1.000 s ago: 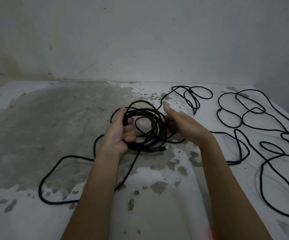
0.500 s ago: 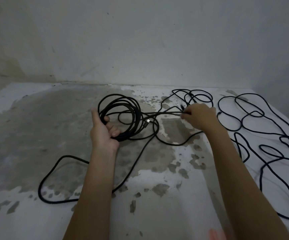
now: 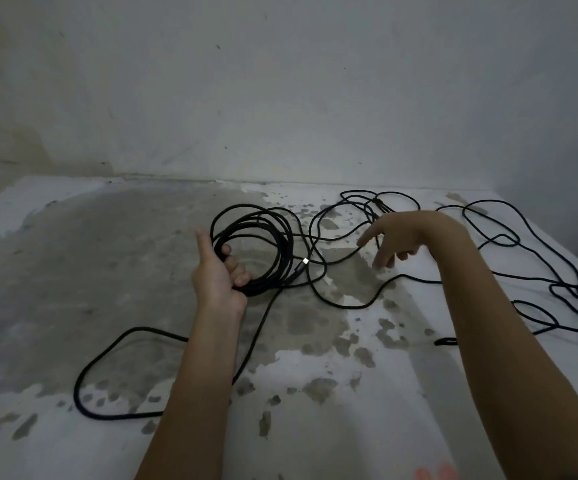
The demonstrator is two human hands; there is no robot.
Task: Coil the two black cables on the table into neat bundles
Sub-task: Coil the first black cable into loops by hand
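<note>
The partly coiled black cable is gripped in the left hand, with the fingers curled through its loops, near the middle of the stained worktop. Its loose tail is laid in a wide loop toward the front left, and a silver plug is seen just right of the coil. The right hand is held above loose strands with fingers spread and nothing grasped. The second black cable is sprawled in uncoiled loops over the worktop's right side.
</note>
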